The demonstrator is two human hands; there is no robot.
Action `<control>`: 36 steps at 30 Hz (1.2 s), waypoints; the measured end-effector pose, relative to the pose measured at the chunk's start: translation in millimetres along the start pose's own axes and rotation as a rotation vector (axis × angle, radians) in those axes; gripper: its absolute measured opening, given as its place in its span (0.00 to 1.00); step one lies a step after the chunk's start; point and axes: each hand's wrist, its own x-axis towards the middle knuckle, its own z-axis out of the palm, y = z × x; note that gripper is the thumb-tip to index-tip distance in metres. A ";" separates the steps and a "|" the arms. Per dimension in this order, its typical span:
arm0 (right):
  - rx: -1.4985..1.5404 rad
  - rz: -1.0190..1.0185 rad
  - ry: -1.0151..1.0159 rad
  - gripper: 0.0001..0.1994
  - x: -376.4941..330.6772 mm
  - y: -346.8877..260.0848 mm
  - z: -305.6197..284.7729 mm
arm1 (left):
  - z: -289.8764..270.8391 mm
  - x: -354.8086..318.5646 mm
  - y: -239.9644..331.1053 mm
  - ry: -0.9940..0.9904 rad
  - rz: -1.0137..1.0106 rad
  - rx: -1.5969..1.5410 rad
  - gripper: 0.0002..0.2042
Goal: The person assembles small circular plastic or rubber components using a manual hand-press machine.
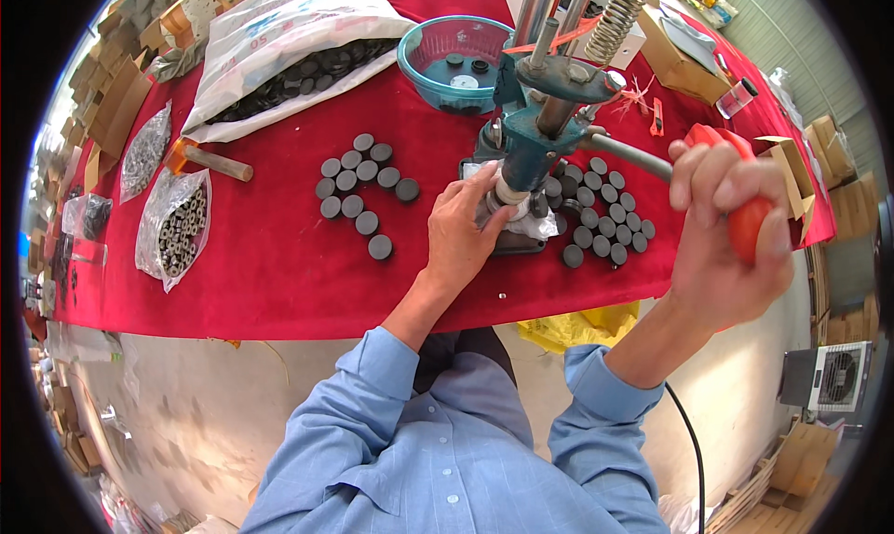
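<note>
A dark green hand press (540, 135) stands on the red-covered table with steel columns and a coil spring (622, 11) above. My right hand (731, 227), slightly blurred, is closed round the red grip (748, 230) of its lever (633, 155). Under the ram, the thumb and fingers of my left hand (463, 222) close in around a pale collar (507, 197). Whatever they hold there is mostly hidden. Round dark grey caps lie in a loose group (350, 180) left of that hand. Another cluster of such caps (605, 213) sits right of the press.
A teal basket (414, 80) with a few discs stands behind. At the far left are a white sack (279, 31) of dark pieces, a hammer (216, 160) and a clear bag (177, 231) of small rings. An orange cutter (657, 117) and cardboard boxes (684, 64) lie right.
</note>
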 end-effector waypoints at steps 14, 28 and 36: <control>-0.014 -0.247 0.259 0.12 -125.5 47.0 22.5 | -73.6 12.4 -27.4 -0.201 0.095 0.668 0.15; 0.074 -0.194 0.397 0.07 -116.4 40.0 46.2 | -86.5 30.1 -69.3 -0.419 -0.003 0.508 0.13; 0.173 -0.200 0.342 0.08 -102.7 53.4 67.7 | -138.2 22.0 -96.6 -0.279 -0.006 0.427 0.16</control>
